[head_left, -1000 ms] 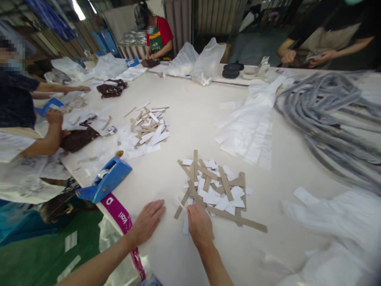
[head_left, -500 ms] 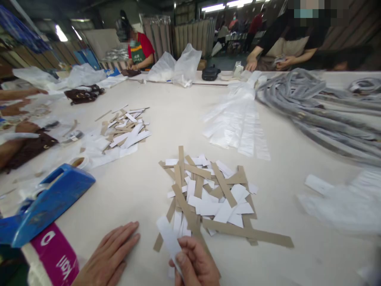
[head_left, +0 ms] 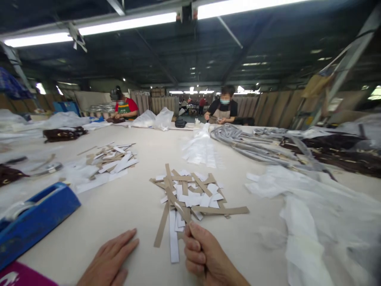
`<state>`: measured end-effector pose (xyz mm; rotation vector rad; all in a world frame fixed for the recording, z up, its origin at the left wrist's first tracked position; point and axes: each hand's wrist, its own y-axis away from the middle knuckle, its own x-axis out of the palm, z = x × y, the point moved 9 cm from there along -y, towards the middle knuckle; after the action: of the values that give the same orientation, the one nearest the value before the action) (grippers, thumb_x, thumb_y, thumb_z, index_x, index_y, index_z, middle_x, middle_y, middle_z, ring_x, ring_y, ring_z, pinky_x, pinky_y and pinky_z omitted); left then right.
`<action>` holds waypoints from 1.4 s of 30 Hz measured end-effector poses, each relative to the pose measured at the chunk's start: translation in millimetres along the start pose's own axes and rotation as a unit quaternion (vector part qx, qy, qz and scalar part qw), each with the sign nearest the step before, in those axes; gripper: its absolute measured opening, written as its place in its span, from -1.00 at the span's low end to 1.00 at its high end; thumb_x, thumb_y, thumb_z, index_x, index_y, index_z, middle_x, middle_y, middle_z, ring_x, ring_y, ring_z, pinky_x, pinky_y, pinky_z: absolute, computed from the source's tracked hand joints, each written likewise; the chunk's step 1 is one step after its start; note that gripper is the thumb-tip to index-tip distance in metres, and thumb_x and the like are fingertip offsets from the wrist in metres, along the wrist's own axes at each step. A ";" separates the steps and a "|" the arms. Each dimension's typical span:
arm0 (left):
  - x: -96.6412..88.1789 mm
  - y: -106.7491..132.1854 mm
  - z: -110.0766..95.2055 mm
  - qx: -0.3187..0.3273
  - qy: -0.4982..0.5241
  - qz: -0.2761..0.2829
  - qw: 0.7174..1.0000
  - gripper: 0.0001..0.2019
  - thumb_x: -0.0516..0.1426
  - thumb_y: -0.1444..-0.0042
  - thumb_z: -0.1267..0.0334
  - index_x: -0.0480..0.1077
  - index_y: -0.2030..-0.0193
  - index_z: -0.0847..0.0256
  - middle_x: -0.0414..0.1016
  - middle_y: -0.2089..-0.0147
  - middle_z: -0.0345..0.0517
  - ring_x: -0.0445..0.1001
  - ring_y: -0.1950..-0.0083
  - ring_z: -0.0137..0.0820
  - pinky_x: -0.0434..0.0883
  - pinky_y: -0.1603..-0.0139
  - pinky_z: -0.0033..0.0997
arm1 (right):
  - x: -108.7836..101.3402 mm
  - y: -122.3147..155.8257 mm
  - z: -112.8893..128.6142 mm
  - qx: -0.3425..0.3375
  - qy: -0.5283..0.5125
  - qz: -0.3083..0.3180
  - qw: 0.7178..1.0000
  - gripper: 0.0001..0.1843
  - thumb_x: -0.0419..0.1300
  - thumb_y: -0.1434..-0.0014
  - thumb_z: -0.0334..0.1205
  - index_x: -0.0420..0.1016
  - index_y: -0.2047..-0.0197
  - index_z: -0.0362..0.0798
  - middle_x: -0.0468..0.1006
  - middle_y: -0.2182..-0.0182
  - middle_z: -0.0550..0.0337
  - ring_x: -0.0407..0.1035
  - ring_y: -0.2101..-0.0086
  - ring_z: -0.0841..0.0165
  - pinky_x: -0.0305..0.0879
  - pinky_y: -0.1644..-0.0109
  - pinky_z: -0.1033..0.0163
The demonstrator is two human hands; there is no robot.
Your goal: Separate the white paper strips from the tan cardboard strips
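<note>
At the near middle of the pale table (head_left: 157,143), in the head view, the right hand (head_left: 205,250) closes in a pinch on a thin strip (head_left: 183,212), which now shows nearly edge-on, whereas half a second ago a white strip faced up broadly in those fingers; whether it is the same piece cannot be told. The left hand (head_left: 110,258) again lies flat on the tabletop, fingers stretched out, gripping nothing. The outlook has lifted, bringing in the bright ceiling lights (head_left: 127,24). Just beyond the right fingertips, a pile of strips (head_left: 190,190) lies crisscrossed, flat and stiff like card, some faces brown, others white; a long white piece (head_left: 174,242) sticks out toward the near side. The right hand covers part of the pile's near edge. Farther left lies a second heap (head_left: 114,159) of similar pieces. A scuffed blue tape dispenser (head_left: 53,212) stands near left, above a glossy purple wrapper (head_left: 26,276). To the right spread filmy, wrinkled white sheets (head_left: 303,242); beyond the pile lie fanned clear bags (head_left: 199,149) and looped grey tubing (head_left: 235,139). At the far side, a person in red (head_left: 131,106) and a person in black (head_left: 232,109) sit working.
</note>
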<state>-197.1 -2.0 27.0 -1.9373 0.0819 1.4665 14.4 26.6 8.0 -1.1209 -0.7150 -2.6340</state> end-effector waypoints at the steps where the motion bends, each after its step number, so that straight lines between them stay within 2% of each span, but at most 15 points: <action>1: -4.9 -5.1 -1.7 -0.010 0.028 -0.004 1.000 -0.59 -0.08 -0.26 0.08 0.20 -0.24 -0.11 0.24 -0.30 -0.23 0.21 -0.28 -0.29 0.19 -0.29 -0.26 | 4.5 3.7 0.0 0.000 0.006 0.007 1.000 -0.30 0.49 0.47 0.16 0.15 0.49 -0.04 0.10 0.74 0.58 -0.16 0.75 0.70 -0.29 0.72 0.52; 4: -14.7 -30.5 -16.5 -0.064 0.173 0.048 0.982 -0.66 0.01 -0.21 0.00 0.37 -0.09 -0.12 0.40 -0.17 -0.19 0.33 -0.18 -0.25 0.31 -0.19 -0.26 | 13.3 3.0 -7.2 -0.022 0.058 0.022 0.998 -0.30 0.45 0.44 0.22 0.12 0.52 -0.03 0.09 0.74 0.57 -0.20 0.75 0.69 -0.30 0.71 0.50; 7: -12.3 -61.4 -46.5 -0.105 0.376 0.114 0.913 -0.59 0.02 -0.17 -0.07 0.37 -0.09 0.02 0.47 -0.05 -0.12 0.42 -0.01 -0.28 0.41 0.03 -0.37 | 16.9 -12.3 -18.7 -0.085 0.191 0.001 0.978 -0.33 0.33 0.33 0.37 0.17 0.50 -0.02 0.11 0.74 0.53 -0.16 0.77 0.65 -0.29 0.73 0.45; 9: -7.3 -83.0 -55.2 -0.122 0.470 0.085 0.870 -0.58 0.03 -0.13 -0.10 0.43 0.07 0.16 0.51 0.11 -0.09 0.43 0.10 -0.29 0.39 0.09 -0.37 | 23.0 -22.2 -22.9 -0.137 0.305 -0.024 0.942 -0.39 0.24 0.18 0.38 0.26 0.44 -0.03 0.18 0.72 0.47 -0.04 0.75 0.60 -0.20 0.72 0.42; 12: 22.0 -108.0 -31.0 -0.205 0.561 0.023 0.802 -0.56 0.06 -0.01 -0.16 0.38 0.45 0.24 0.44 0.48 -0.17 0.38 0.41 -0.37 0.35 0.34 -0.40 | 36.8 -30.3 -22.1 -0.153 0.445 -0.035 0.882 -0.59 0.09 -0.10 0.17 0.32 0.39 -0.05 0.27 0.68 0.39 0.14 0.70 0.49 0.01 0.66 0.39; 14: 47.6 -119.4 -3.2 -0.273 0.589 0.014 0.760 -0.57 0.08 0.06 -0.17 0.34 0.47 0.23 0.36 0.61 -0.24 0.28 0.57 -0.44 0.25 0.51 -0.44 | 42.3 -24.9 3.2 -0.200 0.565 -0.071 0.798 -0.74 0.01 -0.21 -0.08 0.35 0.40 -0.05 0.37 0.63 0.30 0.28 0.61 0.41 0.17 0.55 0.34; 18: 76.0 -136.8 33.4 -0.316 0.598 0.064 0.734 -0.60 0.11 0.12 -0.11 0.35 0.44 0.25 0.40 0.66 -0.22 0.28 0.66 -0.47 0.18 0.57 -0.50 | 31.3 1.5 80.2 -0.310 0.780 -0.242 0.487 -0.76 0.10 -0.04 -0.49 0.48 0.25 -0.06 0.51 0.15 0.01 0.38 0.12 0.19 0.24 0.08 0.18; 20: 81.8 -141.9 36.3 -0.304 0.603 0.095 0.732 -0.62 0.12 0.14 -0.08 0.36 0.46 0.25 0.43 0.65 -0.19 0.31 0.65 -0.46 0.18 0.58 -0.51 | 12.2 -0.3 99.8 -0.284 0.821 -0.276 0.411 -0.73 0.10 -0.03 -0.52 0.50 0.25 -0.06 0.50 0.10 -0.01 0.35 0.08 0.16 0.22 0.05 0.16; 22: 87.9 -143.7 33.4 -0.295 0.614 0.124 0.722 -0.64 0.13 0.14 -0.06 0.36 0.46 0.25 0.45 0.63 -0.18 0.34 0.63 -0.45 0.16 0.61 -0.53 | 1.0 -7.7 106.6 -0.267 0.843 -0.267 0.382 -0.76 0.04 -0.11 -0.50 0.50 0.36 -0.05 0.55 0.24 0.03 0.37 0.16 0.19 0.20 0.11 0.18; 25: 96.5 -142.6 27.7 -0.285 0.627 0.161 0.707 -0.68 0.17 0.15 -0.01 0.37 0.48 0.26 0.46 0.62 -0.17 0.34 0.62 -0.46 0.16 0.62 -0.53 | 7.7 -11.2 113.5 -0.303 0.809 -0.267 0.427 -0.73 -0.03 -0.21 -0.39 0.43 0.43 -0.04 0.54 0.41 0.10 0.37 0.29 0.24 0.18 0.19 0.19; 29: 94.4 -141.0 29.1 -0.257 0.664 0.153 0.686 -0.64 0.18 0.12 -0.05 0.37 0.48 0.28 0.46 0.61 -0.16 0.32 0.61 -0.48 0.20 0.57 -0.52 | 24.7 -27.9 106.7 -0.316 0.603 -0.227 0.696 -0.73 -0.03 -0.23 -0.10 0.27 0.44 -0.03 0.46 0.55 0.26 0.31 0.58 0.41 0.13 0.48 0.32; 32: 85.8 -142.3 27.1 -0.218 0.702 0.127 0.666 -0.60 0.20 0.10 -0.08 0.40 0.40 0.29 0.45 0.56 -0.18 0.31 0.57 -0.49 0.21 0.55 -0.52 | 43.6 -56.7 75.6 -0.267 0.509 -0.174 0.800 -0.73 0.01 -0.15 -0.05 0.23 0.47 -0.04 0.38 0.64 0.35 0.12 0.73 0.52 -0.06 0.64 0.38; 36: 79.6 -149.7 19.8 -0.157 0.735 0.122 0.648 -0.59 0.19 0.10 -0.12 0.31 0.49 0.24 0.36 0.61 -0.22 0.33 0.58 -0.42 0.25 0.52 -0.44 | 68.6 -79.9 40.8 -0.236 0.518 -0.140 0.810 -0.85 0.02 -0.10 -0.16 0.25 0.40 -0.05 0.42 0.60 0.34 0.23 0.71 0.49 0.00 0.65 0.40; 38: 79.8 -154.6 39.4 -0.189 0.695 0.081 0.689 -0.56 0.13 0.11 -0.19 0.26 0.50 0.21 0.32 0.63 -0.25 0.32 0.59 -0.39 0.26 0.51 -0.41 | 75.1 -78.0 38.8 -0.229 0.555 -0.129 0.789 -0.92 0.02 -0.08 -0.24 0.29 0.37 -0.04 0.46 0.54 0.30 0.34 0.62 0.43 0.10 0.60 0.38; 42: 65.2 -162.4 101.0 -0.249 0.528 -0.021 0.812 -0.63 0.07 0.09 -0.11 0.24 0.55 0.18 0.22 0.60 -0.32 0.25 0.52 -0.42 0.21 0.47 -0.44 | 65.6 -50.0 70.6 -0.266 0.707 -0.201 0.624 -0.83 0.02 -0.12 -0.27 0.35 0.48 -0.03 0.48 0.50 0.23 0.39 0.42 0.33 0.18 0.35 0.28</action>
<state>-185.3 199.5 37.2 -2.9473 0.1569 0.1937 -4.7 106.1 79.4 1.3476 0.2523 -2.9348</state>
